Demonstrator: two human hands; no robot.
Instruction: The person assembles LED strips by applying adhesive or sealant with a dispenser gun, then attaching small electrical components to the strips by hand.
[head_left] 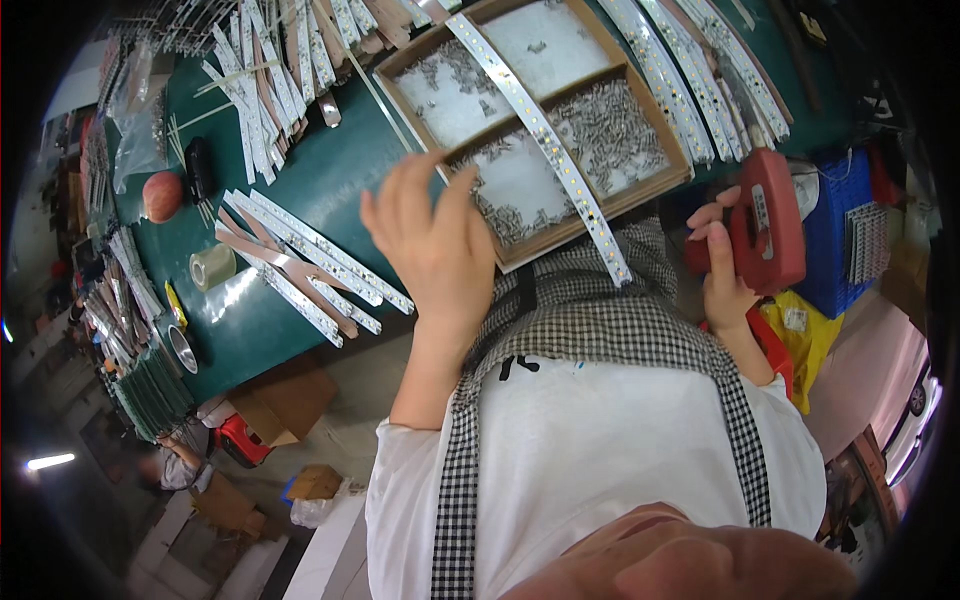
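Observation:
My left hand (425,235) is over the near left corner of a wooden tray (590,230), its fingers bent and apart. Nothing shows in it, though the fingertips partly overlap the rim. Small silvery metal fasteners (610,135) lie in the tray's compartments. Across the tray rests a long LED strip board (545,140), its near end sticking out past the front edge towards my apron. At the right, my right hand (725,270) is closed around a bulky red hand tool (775,220) with a looped body. The tool hides part of the palm.
More LED strips (300,265) lie loose on the green table (310,190), with bundles (265,90) behind and others (680,70) right of the tray. A tape roll (212,268) and a red apple (162,197) sit left. A blue crate (835,240) stands right, beside a yellow bag (805,335).

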